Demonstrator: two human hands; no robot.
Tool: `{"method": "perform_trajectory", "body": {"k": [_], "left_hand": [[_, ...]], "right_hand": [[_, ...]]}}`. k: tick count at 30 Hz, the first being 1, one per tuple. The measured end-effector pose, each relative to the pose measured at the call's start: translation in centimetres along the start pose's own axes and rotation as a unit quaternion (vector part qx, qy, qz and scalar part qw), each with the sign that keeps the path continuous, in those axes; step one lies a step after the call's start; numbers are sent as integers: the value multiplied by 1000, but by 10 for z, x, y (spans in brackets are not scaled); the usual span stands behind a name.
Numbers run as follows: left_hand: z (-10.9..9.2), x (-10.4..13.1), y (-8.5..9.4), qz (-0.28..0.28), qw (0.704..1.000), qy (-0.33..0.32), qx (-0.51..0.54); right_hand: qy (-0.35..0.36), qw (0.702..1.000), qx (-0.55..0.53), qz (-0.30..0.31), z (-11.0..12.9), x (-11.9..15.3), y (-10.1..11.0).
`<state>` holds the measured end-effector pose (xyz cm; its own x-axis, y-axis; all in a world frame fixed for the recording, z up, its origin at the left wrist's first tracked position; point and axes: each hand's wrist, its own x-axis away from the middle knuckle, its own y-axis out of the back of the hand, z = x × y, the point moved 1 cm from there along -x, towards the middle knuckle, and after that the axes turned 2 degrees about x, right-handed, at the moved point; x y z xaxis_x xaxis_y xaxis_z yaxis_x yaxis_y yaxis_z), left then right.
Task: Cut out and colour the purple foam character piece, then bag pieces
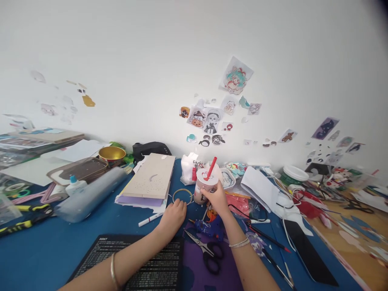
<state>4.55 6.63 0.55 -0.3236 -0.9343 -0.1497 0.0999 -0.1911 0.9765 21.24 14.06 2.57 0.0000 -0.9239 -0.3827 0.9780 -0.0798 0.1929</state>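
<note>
Beyond the scissors [206, 249] on the blue tabletop [103, 216], the right hand [217, 199] had its grip closed around a patterned cup [206, 183] with a red straw [212, 166]; whether the cup's base touched the tabletop could not be told. The left hand [172, 216] was beyond the scissors and to their left, fingertips at the near edge of a gold-coloured ring [182, 189]; whether that grip was loose or pinching the ring could not be told. The scissors lay on a purple sheet [197, 273]. Left of them was a black printed mat [160, 262], and well to their right a flat black object [309, 250].
</note>
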Motion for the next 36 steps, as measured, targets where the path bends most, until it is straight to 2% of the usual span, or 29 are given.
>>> {"method": "perform_trajectory", "body": {"k": [4,9,13,17,19,22,24,27,31,33,36], "left_hand": [[8,-16,-2,3,1000,22,-4],[15,-25,-6,-38,997,61,13],[3,-33,-21,-64,995,-10,74],[-4,-46,-39,-52,986,-80,138],[-3,-50,-43,-40,976,-137,162],[2,-51,-39,-31,955,-226,191],[5,-51,-32,-34,948,-246,201],[6,-55,-22,-48,954,-221,195],[-4,-67,-16,-62,974,-157,151],[-10,-73,-17,-56,977,-159,128],[-14,-77,-21,-44,974,-197,107]], "right_hand": [[10,999,-36,-13,11,-2,8],[21,996,-60,-57,22,-8,23],[23,992,-74,-101,24,-11,37],[21,988,-87,-124,24,-12,46],[25,988,-91,-123,25,-11,47],[31,990,-84,-108,25,-8,47],[31,992,-79,-96,24,-6,46],[34,992,-80,-92,26,-4,44],[35,991,-85,-96,35,0,42],[39,991,-93,-93,44,1,41],[45,990,-106,-84,57,7,41]]}}
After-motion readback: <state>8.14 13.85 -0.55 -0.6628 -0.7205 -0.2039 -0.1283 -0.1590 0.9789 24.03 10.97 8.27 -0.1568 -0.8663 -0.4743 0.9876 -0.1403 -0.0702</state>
